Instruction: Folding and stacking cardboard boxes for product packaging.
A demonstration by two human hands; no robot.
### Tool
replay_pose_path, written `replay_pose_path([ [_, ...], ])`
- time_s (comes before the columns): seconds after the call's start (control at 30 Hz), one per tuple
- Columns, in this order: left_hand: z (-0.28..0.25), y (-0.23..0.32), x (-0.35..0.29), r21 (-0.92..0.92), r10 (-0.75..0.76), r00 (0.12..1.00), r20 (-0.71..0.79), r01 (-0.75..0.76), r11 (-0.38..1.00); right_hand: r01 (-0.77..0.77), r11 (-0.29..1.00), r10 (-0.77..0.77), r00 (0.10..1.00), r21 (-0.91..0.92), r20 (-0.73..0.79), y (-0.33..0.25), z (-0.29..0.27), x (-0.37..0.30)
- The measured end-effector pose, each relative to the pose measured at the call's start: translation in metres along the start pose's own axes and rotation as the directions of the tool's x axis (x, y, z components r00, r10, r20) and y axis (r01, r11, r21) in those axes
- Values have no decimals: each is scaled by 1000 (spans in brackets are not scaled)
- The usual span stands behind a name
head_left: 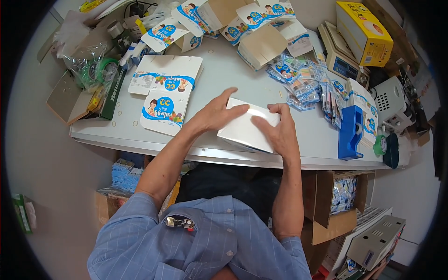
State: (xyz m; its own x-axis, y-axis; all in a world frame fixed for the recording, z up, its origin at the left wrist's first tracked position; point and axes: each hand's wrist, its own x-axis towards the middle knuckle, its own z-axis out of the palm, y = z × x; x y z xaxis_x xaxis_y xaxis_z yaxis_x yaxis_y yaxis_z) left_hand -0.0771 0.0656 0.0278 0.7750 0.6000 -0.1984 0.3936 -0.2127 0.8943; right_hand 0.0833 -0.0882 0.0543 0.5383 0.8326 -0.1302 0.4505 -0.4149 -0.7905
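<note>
A small white carton [247, 126] is between my two hands near the table's front edge, its plain face upward. My right hand [283, 133] grips its right side, thumb bent over the top and fingers round the far right edge. At the far left corner is my left hand [215, 112], its thumb lying on the top and its index finger stretched out past the edge; its other fingers are hidden. Flat printed cartons [165, 93] lie in a stack to the left. Beyond the right hand spreads a pile of small printed sachets [303, 81].
Opened cartons [261, 44] crowd the back. A blue tape dispenser [350, 133], more flat cartons [364, 105], a scale [340, 56] and a yellow box [364, 32] stand at right. On the left is a green box [112, 95] with plastic. Below the table sits a cardboard box [322, 198].
</note>
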Motion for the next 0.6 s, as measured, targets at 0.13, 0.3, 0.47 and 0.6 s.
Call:
replay_pose_path([
  [0.13, 2, -1, -1, -76, 37, 999, 18, -36, 996, 174, 914, -126, 980, 366, -151, 31, 9, 1],
  [0.3, 0, 14, -18, 2, 399, 917, -19, -399, 917, 103, 776, -50, 993, 622, -102, 46, -3, -20],
  [0.47, 20, -5, -16, -57, 290, 955, -60, -294, 954, 126, 784, -205, 977, 608, 61, 48, -12, -39],
  [0.6, 21, -16, -26, -297, 251, 956, -151, -286, 911, -121, 747, -75, 962, 654, 263, 39, -32, -39],
])
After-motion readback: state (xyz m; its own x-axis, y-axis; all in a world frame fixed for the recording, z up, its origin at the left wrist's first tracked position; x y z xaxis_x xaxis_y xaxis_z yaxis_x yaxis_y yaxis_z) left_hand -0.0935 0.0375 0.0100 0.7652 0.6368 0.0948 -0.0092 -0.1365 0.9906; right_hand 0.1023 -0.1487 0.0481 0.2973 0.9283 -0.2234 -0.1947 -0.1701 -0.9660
